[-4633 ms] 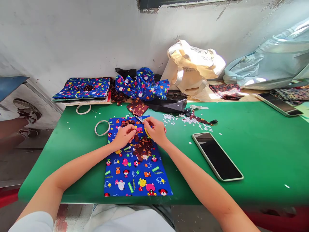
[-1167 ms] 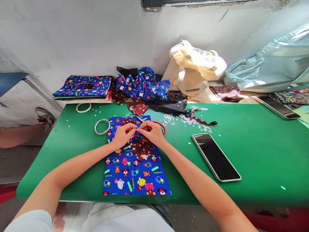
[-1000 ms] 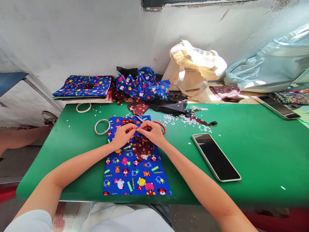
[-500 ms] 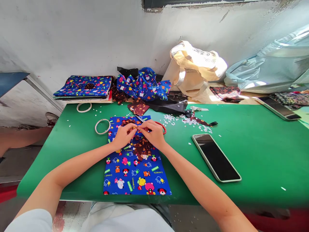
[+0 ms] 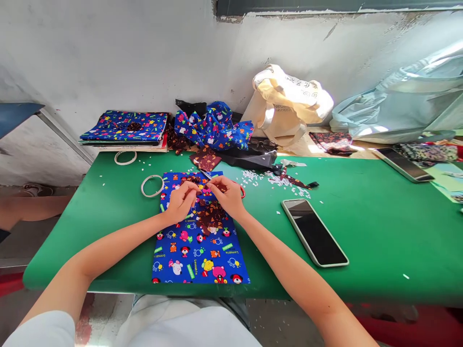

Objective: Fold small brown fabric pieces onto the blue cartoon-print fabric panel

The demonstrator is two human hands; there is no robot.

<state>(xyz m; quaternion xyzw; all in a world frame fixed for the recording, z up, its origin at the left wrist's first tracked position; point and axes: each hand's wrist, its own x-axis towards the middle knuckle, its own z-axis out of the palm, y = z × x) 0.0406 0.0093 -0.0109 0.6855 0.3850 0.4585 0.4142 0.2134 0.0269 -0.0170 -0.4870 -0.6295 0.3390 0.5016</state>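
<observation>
A blue cartoon-print fabric piece point(image 5: 181, 253) lies flat on the green table, with my hands above its upper half. My left hand point(image 5: 180, 201) has thumb and fingers pinched together; whatever is at the tips is too small to make out. A short gap away, my right hand point(image 5: 228, 196) is pinched too, and I cannot make out what it holds. Brown patterned fabric scraps point(image 5: 211, 219) are heaped on the blue fabric below the fingers. Partly hidden by my right hand are red-handled scissors point(image 5: 242, 191), their blades pointing up-left. A dark brown bunch point(image 5: 191, 180) sits near the top.
Two tape rolls point(image 5: 152, 186) point(image 5: 125, 158) lie left. A phone point(image 5: 314, 233) is right, another phone point(image 5: 403, 164) farther back. White paper bits point(image 5: 253, 177) are scattered behind. Crumpled blue fabric point(image 5: 213, 127), a folded stack point(image 5: 126, 126) and a cloth bag point(image 5: 289, 103) line the wall.
My hands, touching at the fingertips before, have drawn slightly apart. The head view has shifted a little. The fabric and scissors appear to lie as before.
</observation>
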